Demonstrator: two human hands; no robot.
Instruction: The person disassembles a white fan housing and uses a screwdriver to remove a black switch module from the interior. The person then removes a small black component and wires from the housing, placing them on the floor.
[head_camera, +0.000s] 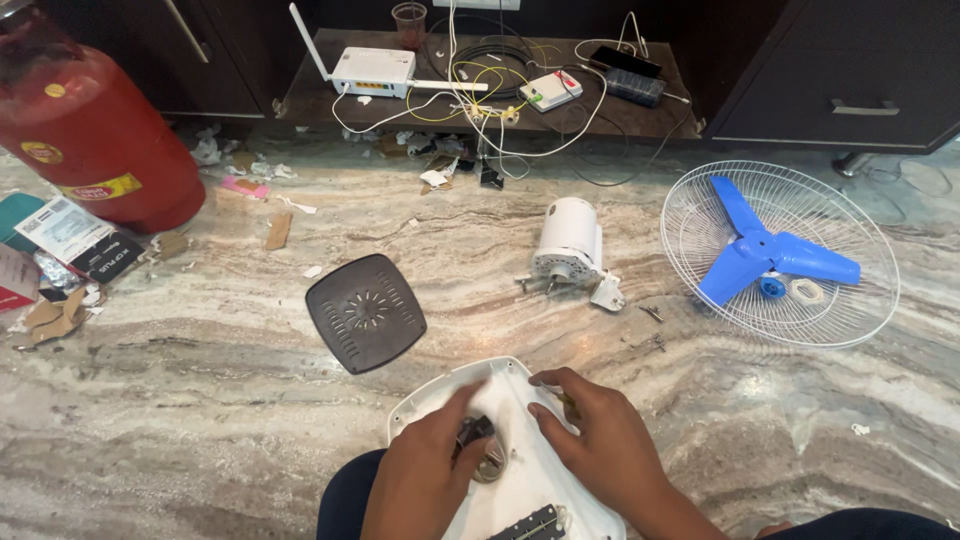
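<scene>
A white plastic fan base housing lies open side up on the floor between my knees. My left hand reaches into it, fingers closed on a small dark part inside the shell. My right hand rests on the housing's right rim, fingers curled over the edge and steadying it. A dark metal plate sits lower inside the housing.
A dark square cover plate lies to the upper left. A white fan motor stands ahead, loose screws beside it. At right a white wire guard holds blue blades. A red gas cylinder and paper litter sit far left.
</scene>
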